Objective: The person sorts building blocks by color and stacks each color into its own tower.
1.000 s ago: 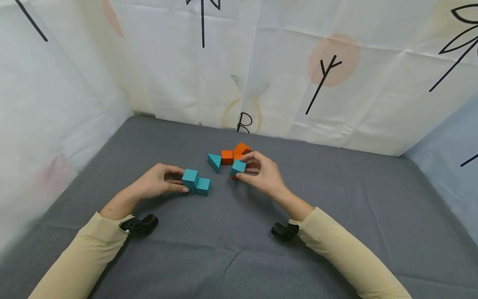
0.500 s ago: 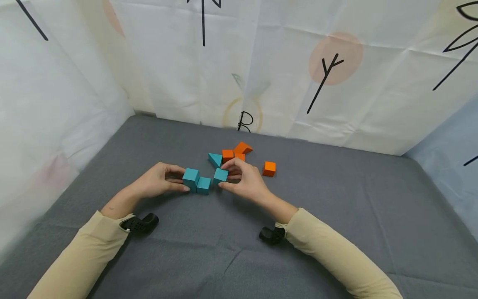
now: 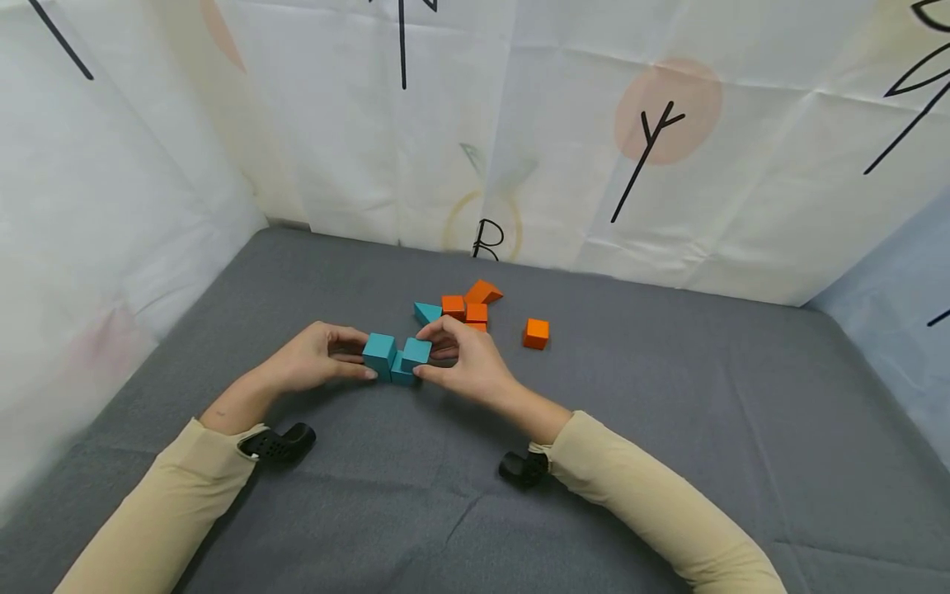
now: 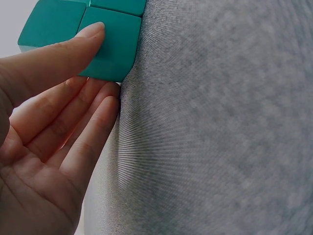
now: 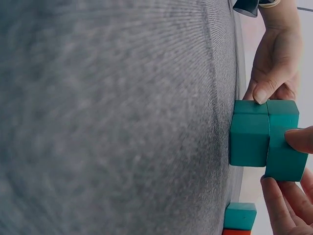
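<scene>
My left hand (image 3: 308, 363) holds a stack of two teal cubes (image 3: 378, 353). In the left wrist view its thumb presses the lower cube (image 4: 115, 54), with the fingers behind. Against the stack's right side sits another lower teal cube (image 3: 402, 375). My right hand (image 3: 475, 363) pinches a fourth teal cube (image 3: 416, 352) between thumb and fingers. In the right wrist view this pinched cube (image 5: 283, 161) sits over the lower right cube (image 5: 248, 142), slightly offset; whether it bears fully on it I cannot tell.
Behind the right hand lie a teal triangular block (image 3: 427, 313), several orange cubes (image 3: 453, 306) and an orange triangular block (image 3: 484, 291). A single orange cube (image 3: 536, 333) stands off to the right. Grey cloth (image 3: 631, 396) covers the table; a patterned curtain (image 3: 549, 165) hangs behind.
My right hand has carried its teal cube leftward from beside the orange blocks to above the lower right teal cube. The left hand has kept its hold in place.
</scene>
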Tool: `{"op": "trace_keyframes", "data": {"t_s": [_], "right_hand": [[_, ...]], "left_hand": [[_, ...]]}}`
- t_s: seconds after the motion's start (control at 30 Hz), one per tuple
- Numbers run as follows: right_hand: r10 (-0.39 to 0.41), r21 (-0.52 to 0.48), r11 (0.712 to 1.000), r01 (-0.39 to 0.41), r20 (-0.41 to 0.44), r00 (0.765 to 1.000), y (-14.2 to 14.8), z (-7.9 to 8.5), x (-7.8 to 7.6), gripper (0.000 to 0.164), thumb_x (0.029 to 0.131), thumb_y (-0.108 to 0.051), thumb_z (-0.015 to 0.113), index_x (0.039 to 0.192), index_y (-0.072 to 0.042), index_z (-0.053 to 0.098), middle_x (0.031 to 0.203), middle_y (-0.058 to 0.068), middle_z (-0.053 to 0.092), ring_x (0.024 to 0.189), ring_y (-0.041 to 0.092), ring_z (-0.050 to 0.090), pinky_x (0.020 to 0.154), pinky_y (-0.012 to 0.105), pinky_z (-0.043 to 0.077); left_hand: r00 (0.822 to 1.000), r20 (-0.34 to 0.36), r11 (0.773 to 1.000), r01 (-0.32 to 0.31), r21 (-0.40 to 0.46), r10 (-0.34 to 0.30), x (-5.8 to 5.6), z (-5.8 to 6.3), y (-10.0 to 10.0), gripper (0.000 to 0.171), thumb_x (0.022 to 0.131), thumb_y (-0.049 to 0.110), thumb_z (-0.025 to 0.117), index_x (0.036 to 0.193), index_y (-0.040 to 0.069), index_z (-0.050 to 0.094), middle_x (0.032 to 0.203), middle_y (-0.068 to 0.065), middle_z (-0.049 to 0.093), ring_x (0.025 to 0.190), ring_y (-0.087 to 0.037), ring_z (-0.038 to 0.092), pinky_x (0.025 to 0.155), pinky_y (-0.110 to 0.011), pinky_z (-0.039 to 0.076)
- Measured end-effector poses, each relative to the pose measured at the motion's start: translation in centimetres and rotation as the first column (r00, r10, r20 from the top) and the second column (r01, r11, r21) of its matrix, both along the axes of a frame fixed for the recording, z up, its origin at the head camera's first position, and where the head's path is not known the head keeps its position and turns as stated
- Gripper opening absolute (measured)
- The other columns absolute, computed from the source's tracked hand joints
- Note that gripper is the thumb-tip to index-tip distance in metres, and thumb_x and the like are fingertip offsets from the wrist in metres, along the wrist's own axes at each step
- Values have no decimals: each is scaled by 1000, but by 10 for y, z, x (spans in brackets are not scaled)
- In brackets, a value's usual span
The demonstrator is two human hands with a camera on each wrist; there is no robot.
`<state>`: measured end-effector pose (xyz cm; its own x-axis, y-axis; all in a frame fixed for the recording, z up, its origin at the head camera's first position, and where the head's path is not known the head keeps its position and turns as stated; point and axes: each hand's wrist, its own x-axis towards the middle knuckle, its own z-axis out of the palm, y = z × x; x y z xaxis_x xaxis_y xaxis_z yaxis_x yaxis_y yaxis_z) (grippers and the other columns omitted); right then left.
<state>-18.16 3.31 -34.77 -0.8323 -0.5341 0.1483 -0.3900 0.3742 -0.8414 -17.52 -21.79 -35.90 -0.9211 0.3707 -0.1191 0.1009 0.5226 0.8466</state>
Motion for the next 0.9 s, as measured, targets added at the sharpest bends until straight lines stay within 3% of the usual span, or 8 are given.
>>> {"op": "trace_keyframes", "data": {"t_s": [0.9], "right_hand": [[24, 47, 999, -24, 4, 1000, -9, 6, -2, 37, 83, -12, 75, 116, -7, 60, 112, 9, 66, 99, 22, 67, 88, 27, 55]], "left_hand": [[1000, 10, 1000, 4, 18, -4, -1, 0, 0, 47, 83, 7, 74, 124, -9, 58, 123, -26, 61, 115, -37, 60, 93, -33, 55]]}}
